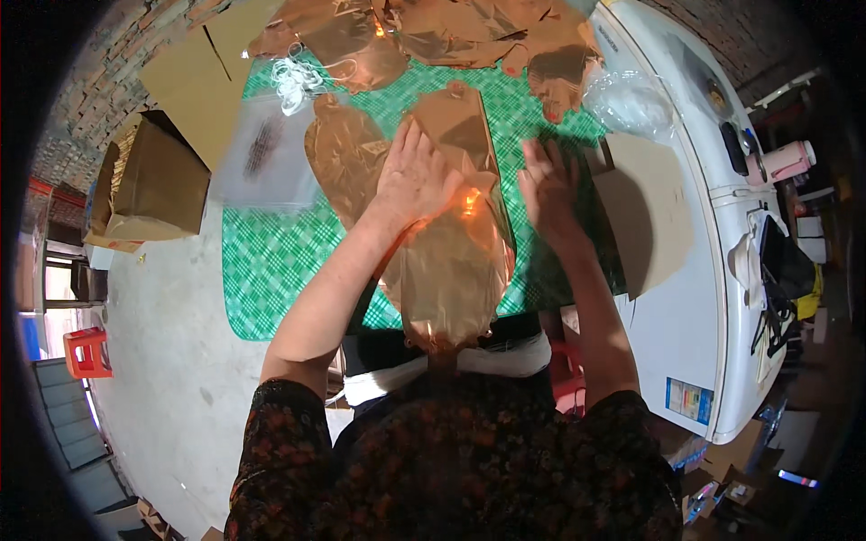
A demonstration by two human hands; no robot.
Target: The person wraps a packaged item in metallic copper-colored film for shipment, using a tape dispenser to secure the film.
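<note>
A flat rose-gold foil balloon (451, 288), not inflated, lies lengthwise on the green checked tablecloth (271, 270) in front of me, its near end reaching the table edge. My left hand (417, 176) lies flat on its upper part, fingers stretched out. Off the balloon's right side, my right hand (548, 189) is over the tablecloth with fingers apart and nothing in it. Another foil piece (338, 149) spreads out under and left of my left hand. More crumpled rose-gold foil balloons (451, 32) cover the far end of the table.
A tangle of white string (296, 83) and clear plastic bags (266, 153) lie at the left. A cardboard sheet (667, 198) and clear plastic wrap (627, 104) sit by the white fridge (695, 298) at right. Left stand a cardboard box (162, 185) and red stool (87, 353).
</note>
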